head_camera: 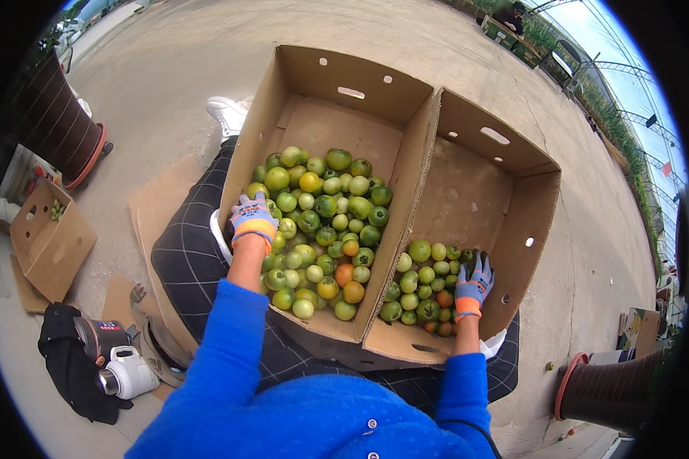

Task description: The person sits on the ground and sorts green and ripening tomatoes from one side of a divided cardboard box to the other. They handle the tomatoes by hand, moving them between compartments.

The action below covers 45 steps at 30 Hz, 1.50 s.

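Note:
Two cardboard boxes stand side by side in front of me, across my legs. The left box point(344, 123) holds many tomatoes point(325, 205), mostly green, with a few yellow and orange. My left hand point(254, 217), in a grey and orange work glove, rests with spread fingers on the tomatoes by that box's left wall. In the right box point(453, 183), a smaller heap of mostly green tomatoes point(428, 310) lies at the near end. My gloved right hand point(475, 284) reaches palm down over the heap's right edge. Its palm is hidden, so I cannot tell whether it holds a tomato.
At left, a cardboard carton point(54, 246) contains small green fruit. A white jug point(127, 372) and a black cloth point(72, 361) lie below it. Large brown planters point(63, 115) stand on both sides. Flattened cardboard point(161, 201) lies by my leg. Far off sits a person point(512, 18) beside green crates.

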Each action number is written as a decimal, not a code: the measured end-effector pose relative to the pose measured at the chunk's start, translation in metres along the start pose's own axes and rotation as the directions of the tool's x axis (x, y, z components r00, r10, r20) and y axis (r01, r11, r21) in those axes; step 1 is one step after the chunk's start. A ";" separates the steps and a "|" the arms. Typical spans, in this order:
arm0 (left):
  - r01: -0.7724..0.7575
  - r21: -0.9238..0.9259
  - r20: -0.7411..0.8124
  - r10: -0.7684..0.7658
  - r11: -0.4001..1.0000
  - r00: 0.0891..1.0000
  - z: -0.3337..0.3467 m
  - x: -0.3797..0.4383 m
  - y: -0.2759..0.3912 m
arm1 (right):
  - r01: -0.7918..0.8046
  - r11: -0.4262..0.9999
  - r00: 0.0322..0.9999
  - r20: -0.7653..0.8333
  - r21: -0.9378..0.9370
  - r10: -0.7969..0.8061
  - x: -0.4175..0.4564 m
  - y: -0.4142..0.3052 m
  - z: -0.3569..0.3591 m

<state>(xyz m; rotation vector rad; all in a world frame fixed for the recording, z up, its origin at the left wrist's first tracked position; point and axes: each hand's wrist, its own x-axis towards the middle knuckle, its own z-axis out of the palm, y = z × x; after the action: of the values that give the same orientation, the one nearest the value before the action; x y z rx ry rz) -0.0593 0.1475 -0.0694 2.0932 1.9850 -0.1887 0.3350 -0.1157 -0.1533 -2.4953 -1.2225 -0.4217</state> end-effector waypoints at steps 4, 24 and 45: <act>-0.047 0.013 0.091 0.046 0.999 0.995 0.004 -0.016 0.015 | 0.051 0.998 0.999 0.008 0.044 -0.051 -0.005 -0.016 -0.005; 0.206 -0.970 0.003 0.838 -0.131 0.546 -0.014 -0.078 0.071 | 0.133 0.547 0.984 -0.043 0.826 -0.174 -0.034 -0.183 -0.120; -0.365 -0.879 -0.226 0.406 0.308 0.886 0.046 0.010 0.028 | -0.135 0.979 0.991 0.044 0.155 0.130 0.042 0.029 0.006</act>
<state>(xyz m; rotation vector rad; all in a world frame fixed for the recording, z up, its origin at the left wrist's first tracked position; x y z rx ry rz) -0.0272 0.1440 -0.1134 1.6201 0.9894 0.7932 0.3836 -0.1006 -0.1466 -2.4387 -1.0505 -0.2405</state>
